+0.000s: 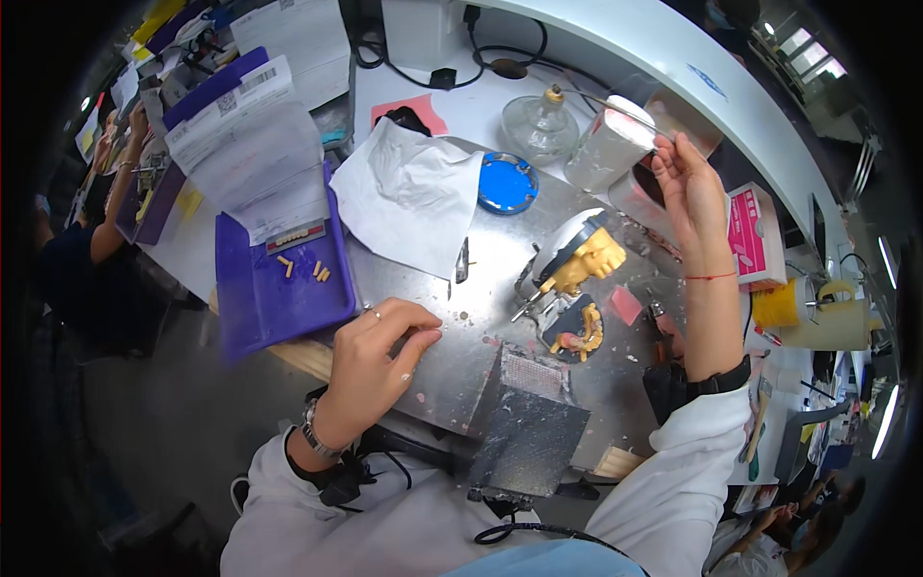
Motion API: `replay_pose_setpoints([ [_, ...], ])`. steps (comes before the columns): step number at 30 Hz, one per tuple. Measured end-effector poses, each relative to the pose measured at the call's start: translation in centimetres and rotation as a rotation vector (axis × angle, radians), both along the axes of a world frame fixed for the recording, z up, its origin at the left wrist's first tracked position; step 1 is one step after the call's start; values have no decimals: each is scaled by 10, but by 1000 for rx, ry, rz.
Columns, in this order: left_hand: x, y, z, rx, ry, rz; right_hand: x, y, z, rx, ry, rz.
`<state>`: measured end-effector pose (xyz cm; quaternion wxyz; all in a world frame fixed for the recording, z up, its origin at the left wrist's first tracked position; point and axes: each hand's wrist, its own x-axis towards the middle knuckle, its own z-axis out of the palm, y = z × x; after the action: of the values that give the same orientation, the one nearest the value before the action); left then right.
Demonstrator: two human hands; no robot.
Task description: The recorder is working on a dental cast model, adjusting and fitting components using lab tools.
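My right hand [688, 188] is raised at the back right, its fingers closed on the end of a thin metal wax spatula [630, 113]. The spatula's far tip reaches the wick of a glass alcohol lamp [540, 130]; I cannot make out a flame. My left hand [380, 361] is over the front edge of the metal bench top, thumb and forefinger pinched; anything between them is too small to name. Between the hands stands an articulator with a yellow dental cast [588, 262]. Below it lies a second cast [583, 332] with pink wax on its arch.
A purple tray [240, 308] on the left holds several small yellowish pieces. Crumpled white paper [409, 188], a blue round disc [508, 183] and a pink wax piece [625, 305] lie on the bench. A dark textured board [531, 438] juts toward me. A pink box [755, 236] stands right.
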<state>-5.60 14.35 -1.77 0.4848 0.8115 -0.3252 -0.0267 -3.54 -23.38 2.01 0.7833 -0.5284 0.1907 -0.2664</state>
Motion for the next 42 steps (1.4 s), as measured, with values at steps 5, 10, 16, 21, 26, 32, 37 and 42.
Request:
replay_pose_setpoints([
  [5, 1, 0, -10, 125, -84, -50, -1, -3, 2, 80, 33, 22],
  [10, 4, -19, -17, 120, -197, -41, -1, -4, 3, 90, 39, 10],
  [16, 5, -31, -18, 160, -233, -97, 5, -2, -1, 68, 18, -30],
  [21, 4, -30, -15, 216, -232, -127, 3, -4, -4, 94, 2, 13],
  [26, -3, -28, 2, 88, -159, -135, -4, -4, 0, 139, 21, 64],
  [32, -16, -16, 24, -172, 238, -265, -54, 33, 21, 35, 54, -174],
  [37, -16, -18, 33, -376, 84, -398, -139, 110, 53, -491, 204, -32],
  [42, -18, -37, 52, -352, -514, -641, -184, 166, 53, -698, 168, 390],
])
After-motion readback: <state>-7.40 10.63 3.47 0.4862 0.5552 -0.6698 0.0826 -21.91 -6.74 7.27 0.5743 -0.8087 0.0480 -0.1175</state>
